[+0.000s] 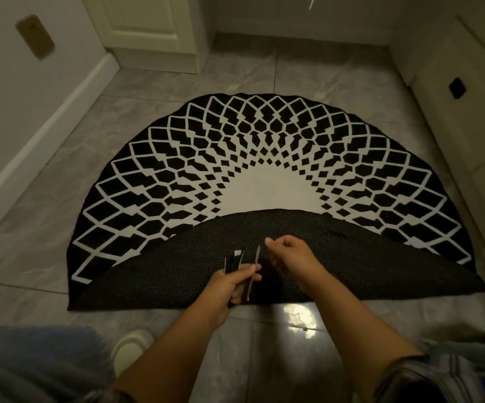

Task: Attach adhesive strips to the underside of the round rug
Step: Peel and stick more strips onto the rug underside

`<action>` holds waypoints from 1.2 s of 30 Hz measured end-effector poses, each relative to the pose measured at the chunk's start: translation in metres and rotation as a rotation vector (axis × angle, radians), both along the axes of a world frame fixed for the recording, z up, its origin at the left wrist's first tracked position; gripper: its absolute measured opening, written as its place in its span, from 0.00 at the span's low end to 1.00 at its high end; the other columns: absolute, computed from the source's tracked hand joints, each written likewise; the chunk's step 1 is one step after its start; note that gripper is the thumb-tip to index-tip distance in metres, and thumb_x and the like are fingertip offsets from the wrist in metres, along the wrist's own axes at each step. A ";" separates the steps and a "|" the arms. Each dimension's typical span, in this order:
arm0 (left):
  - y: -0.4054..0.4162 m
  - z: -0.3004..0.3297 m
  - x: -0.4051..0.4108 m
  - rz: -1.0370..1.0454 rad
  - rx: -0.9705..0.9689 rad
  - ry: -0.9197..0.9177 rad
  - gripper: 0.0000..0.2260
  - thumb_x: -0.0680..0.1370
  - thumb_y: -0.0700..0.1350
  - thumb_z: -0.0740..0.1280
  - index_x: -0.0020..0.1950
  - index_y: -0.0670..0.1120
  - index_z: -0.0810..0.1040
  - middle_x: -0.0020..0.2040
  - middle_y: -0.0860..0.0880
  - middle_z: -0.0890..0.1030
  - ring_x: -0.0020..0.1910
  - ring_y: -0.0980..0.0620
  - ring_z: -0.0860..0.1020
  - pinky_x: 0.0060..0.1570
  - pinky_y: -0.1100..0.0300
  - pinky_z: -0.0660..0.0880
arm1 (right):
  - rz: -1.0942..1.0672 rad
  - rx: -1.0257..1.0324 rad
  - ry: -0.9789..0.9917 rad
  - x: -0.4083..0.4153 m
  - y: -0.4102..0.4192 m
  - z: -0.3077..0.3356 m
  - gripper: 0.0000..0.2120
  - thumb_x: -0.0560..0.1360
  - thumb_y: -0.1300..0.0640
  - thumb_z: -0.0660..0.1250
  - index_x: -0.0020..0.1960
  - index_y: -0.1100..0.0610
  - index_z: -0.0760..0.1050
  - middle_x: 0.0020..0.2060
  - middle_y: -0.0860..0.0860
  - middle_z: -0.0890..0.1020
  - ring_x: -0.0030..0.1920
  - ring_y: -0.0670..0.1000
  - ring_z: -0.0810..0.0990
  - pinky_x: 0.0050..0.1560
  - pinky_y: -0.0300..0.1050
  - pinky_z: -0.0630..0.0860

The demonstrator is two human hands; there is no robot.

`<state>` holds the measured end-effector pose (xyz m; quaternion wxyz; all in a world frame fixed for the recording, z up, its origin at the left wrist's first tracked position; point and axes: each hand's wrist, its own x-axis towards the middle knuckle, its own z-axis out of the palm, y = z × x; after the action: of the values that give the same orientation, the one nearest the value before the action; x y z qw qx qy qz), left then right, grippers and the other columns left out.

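Observation:
The round black-and-white rug [264,158] lies on the tiled floor with its near half folded over, so the dark dotted underside [160,271] faces up. My left hand [229,289] grips several black adhesive strips [233,261] with white ends, fanned upward. One thin strip [254,271] stands apart beside them. My right hand [289,258] hovers just right of that strip above the underside, fingers loosely curled; whether it pinches the strip is unclear.
Grey glossy floor tiles [49,257] surround the rug. A white baseboard wall [46,123] runs along the left, a door [148,24] stands at the back, and cabinets [468,97] line the right. My knee and a pale slipper [130,349] sit at the lower left.

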<state>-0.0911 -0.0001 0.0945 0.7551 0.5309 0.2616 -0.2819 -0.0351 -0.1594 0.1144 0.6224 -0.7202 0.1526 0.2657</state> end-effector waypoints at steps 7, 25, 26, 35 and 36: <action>0.004 -0.005 0.000 0.027 0.102 -0.007 0.10 0.75 0.44 0.70 0.54 0.42 0.82 0.38 0.49 0.80 0.22 0.59 0.63 0.22 0.66 0.58 | 0.053 0.007 0.027 -0.001 -0.001 0.002 0.13 0.76 0.49 0.68 0.37 0.55 0.73 0.34 0.50 0.77 0.36 0.49 0.74 0.39 0.43 0.70; 0.003 0.007 0.000 -0.053 0.134 -0.031 0.11 0.78 0.38 0.65 0.59 0.38 0.79 0.44 0.45 0.79 0.20 0.65 0.73 0.21 0.73 0.66 | 0.141 -0.044 0.027 -0.003 0.003 -0.003 0.05 0.77 0.58 0.67 0.42 0.55 0.76 0.37 0.50 0.79 0.38 0.47 0.75 0.37 0.39 0.71; 0.003 0.005 0.000 -0.061 0.142 -0.037 0.10 0.78 0.39 0.65 0.59 0.40 0.79 0.44 0.45 0.80 0.20 0.65 0.73 0.21 0.73 0.66 | 0.144 -0.045 0.024 -0.003 0.004 -0.004 0.05 0.77 0.59 0.67 0.42 0.55 0.76 0.37 0.50 0.79 0.38 0.47 0.75 0.37 0.39 0.71; 0.005 -0.015 0.000 -0.012 0.118 0.018 0.09 0.79 0.44 0.64 0.55 0.45 0.82 0.43 0.49 0.85 0.25 0.58 0.62 0.25 0.65 0.57 | 0.123 -0.055 0.047 -0.002 0.007 -0.002 0.05 0.78 0.58 0.65 0.43 0.57 0.76 0.36 0.52 0.78 0.36 0.47 0.75 0.36 0.40 0.70; 0.004 -0.016 0.000 0.009 0.104 0.028 0.09 0.79 0.43 0.63 0.56 0.43 0.81 0.41 0.50 0.85 0.24 0.58 0.62 0.24 0.66 0.57 | 0.128 -0.056 0.050 -0.003 0.008 -0.002 0.05 0.78 0.58 0.65 0.44 0.57 0.76 0.36 0.52 0.78 0.36 0.47 0.75 0.37 0.40 0.71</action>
<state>-0.0912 0.0041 0.0789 0.7241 0.5642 0.2891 -0.2718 -0.0376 -0.1516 0.1121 0.5799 -0.7387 0.1289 0.3184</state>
